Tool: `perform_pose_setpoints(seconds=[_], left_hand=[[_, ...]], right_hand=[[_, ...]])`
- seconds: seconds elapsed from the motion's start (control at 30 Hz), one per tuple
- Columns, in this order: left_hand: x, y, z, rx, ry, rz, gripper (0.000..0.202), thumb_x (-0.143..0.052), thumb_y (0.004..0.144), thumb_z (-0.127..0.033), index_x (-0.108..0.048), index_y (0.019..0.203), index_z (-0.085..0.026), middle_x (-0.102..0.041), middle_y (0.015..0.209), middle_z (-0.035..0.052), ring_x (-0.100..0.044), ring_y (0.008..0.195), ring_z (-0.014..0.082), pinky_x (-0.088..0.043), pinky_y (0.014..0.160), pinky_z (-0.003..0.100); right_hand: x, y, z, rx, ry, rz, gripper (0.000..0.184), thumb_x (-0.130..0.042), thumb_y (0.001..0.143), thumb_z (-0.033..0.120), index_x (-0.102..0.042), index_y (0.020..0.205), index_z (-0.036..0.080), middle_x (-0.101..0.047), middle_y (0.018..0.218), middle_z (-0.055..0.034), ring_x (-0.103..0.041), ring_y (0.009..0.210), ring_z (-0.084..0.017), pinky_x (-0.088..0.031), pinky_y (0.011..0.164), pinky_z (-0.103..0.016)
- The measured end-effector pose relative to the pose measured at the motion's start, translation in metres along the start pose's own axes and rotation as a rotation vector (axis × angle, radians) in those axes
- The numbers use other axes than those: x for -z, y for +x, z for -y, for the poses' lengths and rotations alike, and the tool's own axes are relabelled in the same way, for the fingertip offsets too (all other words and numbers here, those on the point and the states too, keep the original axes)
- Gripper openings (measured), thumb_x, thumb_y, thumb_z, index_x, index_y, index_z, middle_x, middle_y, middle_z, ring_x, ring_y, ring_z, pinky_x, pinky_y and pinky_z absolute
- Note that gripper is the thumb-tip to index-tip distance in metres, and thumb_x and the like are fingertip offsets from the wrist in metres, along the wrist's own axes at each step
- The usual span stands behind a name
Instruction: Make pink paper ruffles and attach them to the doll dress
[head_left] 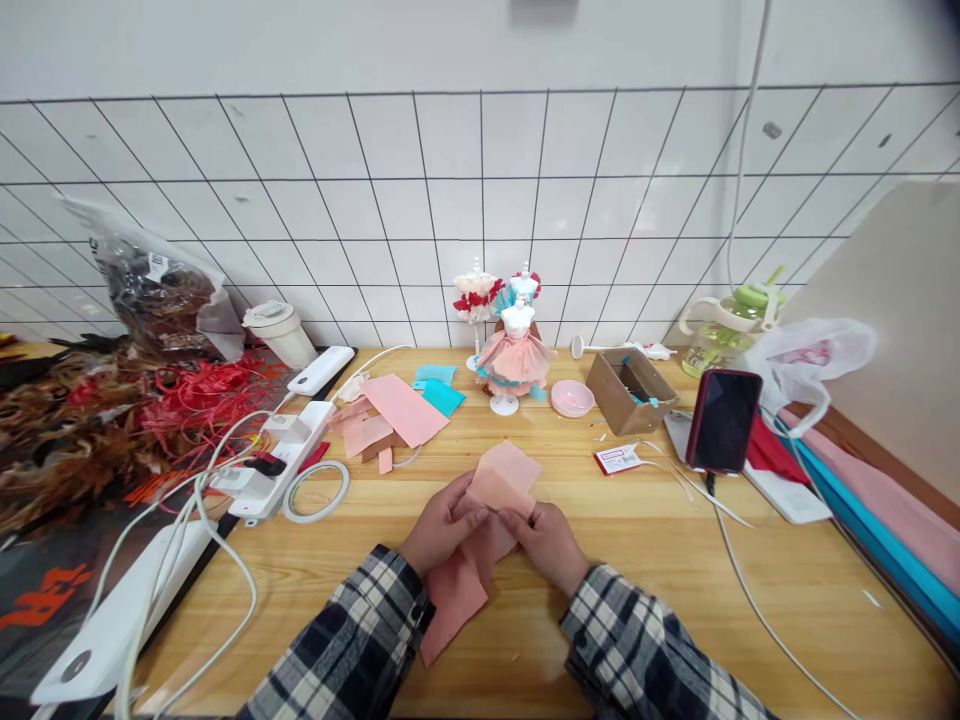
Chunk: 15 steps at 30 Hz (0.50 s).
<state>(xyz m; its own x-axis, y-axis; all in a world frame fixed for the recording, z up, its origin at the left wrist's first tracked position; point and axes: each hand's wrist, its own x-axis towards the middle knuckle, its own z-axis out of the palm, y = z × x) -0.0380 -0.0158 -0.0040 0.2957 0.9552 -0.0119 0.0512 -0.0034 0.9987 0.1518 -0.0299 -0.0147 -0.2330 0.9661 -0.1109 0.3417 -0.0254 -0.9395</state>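
Note:
A strip of pink crepe paper (454, 600) runs from between my hands down toward the table's front edge, its upper end folded into a lighter flap. My left hand (444, 525) pinches it from the left, thumb on top. From the right, my right hand (551, 545) grips the same paper, thumb and fingers close to the left thumb. Beyond them stands a small white dress form (518, 318) wearing a ruffled pink paper skirt (516, 358). Two more little forms in red, white and blue stand behind it. Pink paper sheets (405, 408) and blue paper pieces (444, 396) lie to the left.
A pink bowl (572, 399) and a cardboard box (631, 390) stand right of centre. Farther right are a propped phone (724, 420), a green-lidded bottle (720, 335) and paper rolls (892, 520). At left lie a tape roll (316, 492), a power strip (281, 460) and tangled cables.

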Motion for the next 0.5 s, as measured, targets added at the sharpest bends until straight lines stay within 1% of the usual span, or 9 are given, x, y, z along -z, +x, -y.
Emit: perform_pose_setpoints(seconds=[0.07, 0.13, 0.17, 0.27, 0.37, 0.5], left_hand=[[0.0003, -0.0001, 0.0040, -0.002, -0.011, -0.036, 0.062, -0.069, 0.079, -0.045, -0.053, 0.131, -0.015, -0.057, 0.136, 0.0133, -0.052, 0.125, 0.0296, -0.039, 0.107, 0.041], [0.0006, -0.0001, 0.0076, 0.011, -0.042, -0.064, 0.062, -0.067, 0.080, -0.046, -0.052, 0.132, -0.016, -0.059, 0.132, 0.0133, -0.055, 0.121, 0.0284, -0.042, 0.104, 0.040], [0.0007, -0.0001, 0.0088, 0.025, -0.056, -0.068, 0.062, -0.066, 0.081, -0.046, -0.051, 0.133, -0.016, -0.062, 0.127, 0.0131, -0.058, 0.116, 0.0276, -0.044, 0.101, 0.040], [0.0012, -0.0004, 0.0094, 0.074, -0.078, -0.049, 0.065, -0.064, 0.083, -0.045, -0.045, 0.138, -0.015, -0.071, 0.103, 0.0098, -0.065, 0.094, 0.0237, -0.049, 0.087, 0.037], [0.0014, -0.0010, 0.0077, 0.088, -0.081, -0.027, 0.069, -0.064, 0.082, -0.045, -0.043, 0.140, -0.015, -0.070, 0.089, 0.0064, -0.064, 0.083, 0.0209, -0.049, 0.077, 0.033], [0.0010, -0.0018, 0.0069, 0.077, -0.046, -0.028, 0.069, -0.065, 0.081, -0.046, -0.044, 0.139, -0.015, -0.064, 0.078, 0.0020, -0.059, 0.074, 0.0171, -0.046, 0.069, 0.028]], right_hand=[[0.0001, -0.0003, 0.0002, 0.001, 0.011, -0.020, 0.056, -0.047, 0.084, 0.062, -0.070, 0.072, 0.012, -0.061, 0.060, -0.0038, -0.049, 0.055, -0.014, -0.034, 0.052, -0.024], [0.0002, -0.0005, -0.0002, 0.010, 0.027, -0.029, 0.055, -0.048, 0.085, 0.061, -0.071, 0.076, 0.012, -0.063, 0.064, -0.0043, -0.052, 0.058, -0.014, -0.036, 0.053, -0.024], [0.0003, -0.0006, -0.0006, 0.018, 0.036, -0.025, 0.054, -0.048, 0.085, 0.060, -0.072, 0.080, 0.012, -0.065, 0.067, -0.0045, -0.053, 0.060, -0.015, -0.037, 0.054, -0.023], [0.0006, -0.0005, -0.0023, 0.030, 0.038, 0.009, 0.053, -0.048, 0.086, 0.059, -0.073, 0.084, 0.012, -0.068, 0.073, -0.0049, -0.057, 0.065, -0.015, -0.040, 0.058, -0.023], [0.0005, 0.0002, -0.0041, 0.007, 0.017, 0.019, 0.055, -0.048, 0.085, 0.061, -0.073, 0.085, 0.012, -0.070, 0.077, -0.0065, -0.059, 0.067, -0.017, -0.043, 0.059, -0.024], [0.0001, 0.0009, -0.0046, 0.010, 0.065, 0.026, 0.055, -0.051, 0.084, 0.062, -0.074, 0.098, 0.014, -0.074, 0.090, -0.0092, -0.065, 0.078, -0.021, -0.050, 0.066, -0.027]])
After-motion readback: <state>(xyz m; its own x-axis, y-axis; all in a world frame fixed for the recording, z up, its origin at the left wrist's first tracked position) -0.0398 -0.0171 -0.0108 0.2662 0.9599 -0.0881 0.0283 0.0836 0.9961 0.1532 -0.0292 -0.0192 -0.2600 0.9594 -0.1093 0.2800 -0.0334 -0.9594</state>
